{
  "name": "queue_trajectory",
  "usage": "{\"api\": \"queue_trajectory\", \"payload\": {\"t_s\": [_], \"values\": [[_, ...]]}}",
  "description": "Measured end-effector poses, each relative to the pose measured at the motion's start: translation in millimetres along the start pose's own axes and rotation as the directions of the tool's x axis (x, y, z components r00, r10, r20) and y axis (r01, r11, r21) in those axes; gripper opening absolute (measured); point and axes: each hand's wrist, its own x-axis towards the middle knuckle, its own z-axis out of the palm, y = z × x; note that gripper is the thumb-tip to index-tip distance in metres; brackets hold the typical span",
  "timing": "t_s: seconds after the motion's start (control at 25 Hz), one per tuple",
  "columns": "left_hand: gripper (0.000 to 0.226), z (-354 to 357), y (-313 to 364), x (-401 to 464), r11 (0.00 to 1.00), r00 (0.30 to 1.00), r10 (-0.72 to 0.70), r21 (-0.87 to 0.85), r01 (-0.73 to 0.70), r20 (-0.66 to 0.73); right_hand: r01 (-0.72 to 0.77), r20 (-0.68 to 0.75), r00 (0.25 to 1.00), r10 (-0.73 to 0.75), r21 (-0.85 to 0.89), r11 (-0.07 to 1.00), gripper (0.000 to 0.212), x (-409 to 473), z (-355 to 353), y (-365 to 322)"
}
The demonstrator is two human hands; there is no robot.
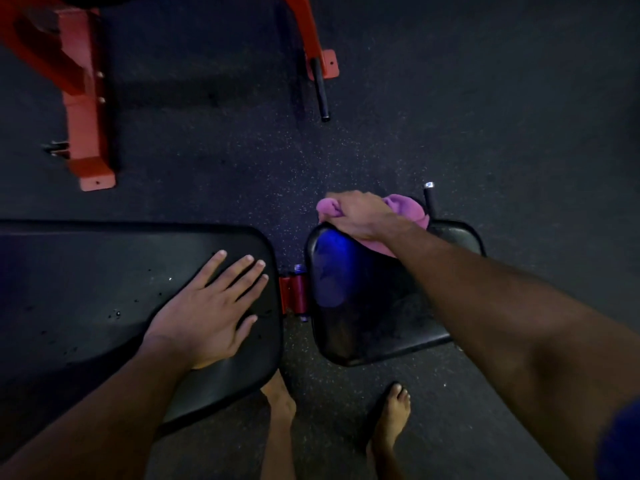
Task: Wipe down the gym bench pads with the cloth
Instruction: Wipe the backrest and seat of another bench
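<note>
We see the scene from above, looking down at two black pads of a gym bench. The long pad (104,289) lies on the left side, and the small seat pad (374,306) lies on the right; between them there is a narrow gap where a red hinge part (294,294) of the frame shows.

The left hand (207,306) rests flat on the near right corner of the long pad. Its fingers (239,271) are straight and a little spread, released, and they hold nothing.

The right hand (360,216) is at the far edge of the seat pad. Its fingers are curled down and they grasp the pink cloth (408,209), which is bunched under the palm and comes out on both sides of the hand. The cloth touches the far edge of the seat pad and partly hangs over it. A blue light reflects on the left part of the seat pad.

Just behind the cloth a short black bar (430,199) with a shiny end stands up. On the dark speckled floor (485,116) we see two bare feet (391,420) near the bottom, one partly under the long pad. Far at the top left stands an orange metal frame (83,116) of another machine, well apart from the bench.
</note>
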Motion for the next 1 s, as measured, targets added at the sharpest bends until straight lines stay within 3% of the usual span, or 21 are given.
{"api": "queue_trajectory", "payload": {"t_s": [0.12, 0.32, 0.48, 0.68, 0.76, 0.84, 0.92, 1.0], "values": [[0.073, -3, 1, -1, 1.000, 0.998, -0.013, 0.024, 0.012, 0.057, 0.050, -0.056, 0.997, -0.049, 0.025, 0.998, 0.018, -16, 4, 27], [0.074, -9, 1, 0, 1.000, 0.993, -0.018, 0.021, 0.016, 0.115, -0.104, -0.066, 0.993, 0.103, -0.020, 0.994, 0.015, -44, -14, 83], [0.076, -2, 2, 1, 0.999, 0.994, -0.019, 0.032, 0.016, 0.106, -0.209, 0.014, 0.978, 0.209, -0.040, 0.977, 0.015, -12, -14, 52], [0.074, -5, 4, 0, 0.999, 0.994, -0.042, 0.002, 0.042, 0.101, 0.024, 0.079, 0.997, -0.021, -0.031, 0.999, 0.009, 31, 10, -63], [0.074, -8, 2, 2, 0.999, 0.993, -0.032, -0.020, 0.035, 0.115, 0.162, 0.108, 0.983, -0.150, -0.114, 0.980, 0.009, 25, 20, -73], [0.074, -7, 0, 1, 0.999, 0.989, -0.031, -0.012, 0.033, 0.146, 0.161, 0.039, 0.986, -0.159, -0.043, 0.986, 0.008, 13, 13, -46], [0.075, -6, 2, 0, 1.000, 0.989, -0.024, 0.008, 0.023, 0.149, 0.021, -0.043, 0.999, -0.020, 0.003, 1.000, 0.013, -8, -3, 10], [0.076, -8, 0, 1, 0.999, 0.989, -0.037, 0.003, 0.037, 0.145, -0.090, -0.083, 0.993, 0.084, -0.065, 0.994, 0.021, -42, -14, 80]]}}
